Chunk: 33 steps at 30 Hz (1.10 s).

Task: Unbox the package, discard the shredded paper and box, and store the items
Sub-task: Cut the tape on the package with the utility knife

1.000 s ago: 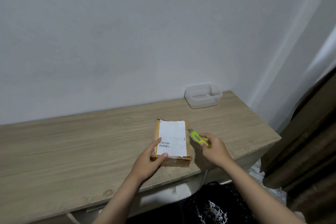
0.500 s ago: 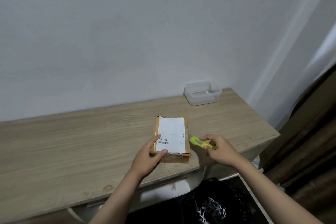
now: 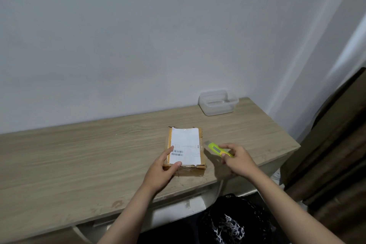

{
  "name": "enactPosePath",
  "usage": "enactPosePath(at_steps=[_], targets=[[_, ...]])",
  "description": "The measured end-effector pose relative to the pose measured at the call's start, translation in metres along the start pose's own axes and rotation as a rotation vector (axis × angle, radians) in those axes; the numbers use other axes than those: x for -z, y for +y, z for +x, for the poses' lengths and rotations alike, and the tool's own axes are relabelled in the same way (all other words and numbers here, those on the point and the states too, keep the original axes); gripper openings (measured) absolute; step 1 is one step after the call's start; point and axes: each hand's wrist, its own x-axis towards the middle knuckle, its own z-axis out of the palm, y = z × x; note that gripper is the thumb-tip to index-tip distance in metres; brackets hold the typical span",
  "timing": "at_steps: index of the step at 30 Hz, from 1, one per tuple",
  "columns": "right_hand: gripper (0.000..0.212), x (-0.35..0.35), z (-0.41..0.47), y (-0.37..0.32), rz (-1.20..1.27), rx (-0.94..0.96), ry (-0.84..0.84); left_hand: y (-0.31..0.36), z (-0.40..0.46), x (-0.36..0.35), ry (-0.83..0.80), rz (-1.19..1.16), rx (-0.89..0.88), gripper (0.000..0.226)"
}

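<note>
Holding the box flat on the desk, left hand at its near left corner, cutter in the right hand.

The box lies near the desk's front edge with its long axis running near to far, its white label facing up, barcode toward the near left. The left hand's thumb presses on the label's near edge and a finger rests straight along the left side, fingers otherwise extended. The right hand's fingers are curled around the yellow-green cutter just right of the box; the cutter's long axis runs near-right to far-left, its tip aimed at the box's right side, apart from it by a narrow gap. A clear tub stands well apart at the far right by the wall. A black bag holding shredded paper sits below the desk's front edge.
</note>
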Motion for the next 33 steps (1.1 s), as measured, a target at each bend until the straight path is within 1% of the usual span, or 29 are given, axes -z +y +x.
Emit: enactPosePath(at_steps=[5,10,17,22,29,31,33], targets=[[0.029,-0.012,0.002,0.001,0.008,-0.007,-0.005,0.002,0.000,0.000,0.004,0.008,-0.001,0.055],[0.032,-0.017,0.005,0.005,0.070,-0.038,0.073,0.000,-0.001,-0.001,0.001,-0.006,0.012,0.056],[0.033,-0.023,0.012,0.001,0.013,-0.016,0.018,-0.004,0.003,-0.002,0.003,-0.013,0.006,0.055],[0.030,-0.016,0.009,0.003,-0.052,0.018,-0.024,-0.004,0.003,0.000,0.011,0.004,-0.023,0.061],[0.028,0.004,-0.011,0.001,-0.103,0.055,-0.154,-0.005,0.003,-0.001,0.027,0.020,-0.027,0.066],[0.028,0.011,-0.014,0.001,-0.096,0.054,-0.160,-0.004,0.003,-0.001,0.025,0.022,-0.024,0.067],[0.028,0.017,-0.015,0.003,-0.091,0.046,-0.117,-0.003,0.002,-0.002,0.025,0.019,-0.020,0.066]])
